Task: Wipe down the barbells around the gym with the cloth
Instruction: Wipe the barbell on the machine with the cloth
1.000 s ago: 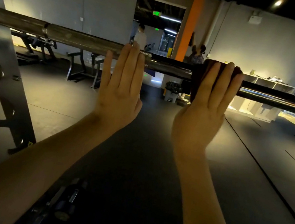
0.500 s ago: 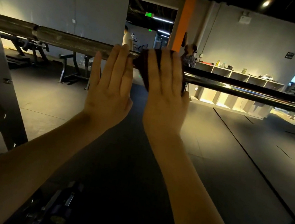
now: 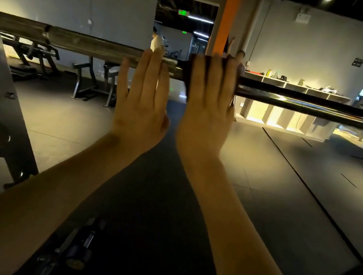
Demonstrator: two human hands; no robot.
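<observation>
Steel barbell [image 3: 90, 46] runs across the view at about chest height, knurled and dull on the left part, smooth and shiny on the right, left end sitting behind a grey rack upright [image 3: 3, 93]. Dark maroon cloth [image 3: 186, 72] is wrapped on the bar near its middle, just right of where the knurling ends. Right hand [image 3: 205, 117] lies flat over the cloth, back of hand to camera, fingers [image 3: 212, 75] straight and slightly spread, pressing cloth to bar; cloth shows in the gaps between them. Thumb hidden, cannot tell if it hooks under. Left hand [image 3: 141, 106] rests bare on the knurled part just beside the cloth, fingers straight and close together, tips reaching the top edge of the bar, not gripping. Hands close side by side, not touching. Both forearms bare. Behind: orange pillar [image 3: 228, 18], open cubby shelf [image 3: 289, 102] with small items on top, weight benches [image 3: 93, 82] by the far wall, dark floor mats [image 3: 300, 181].
</observation>
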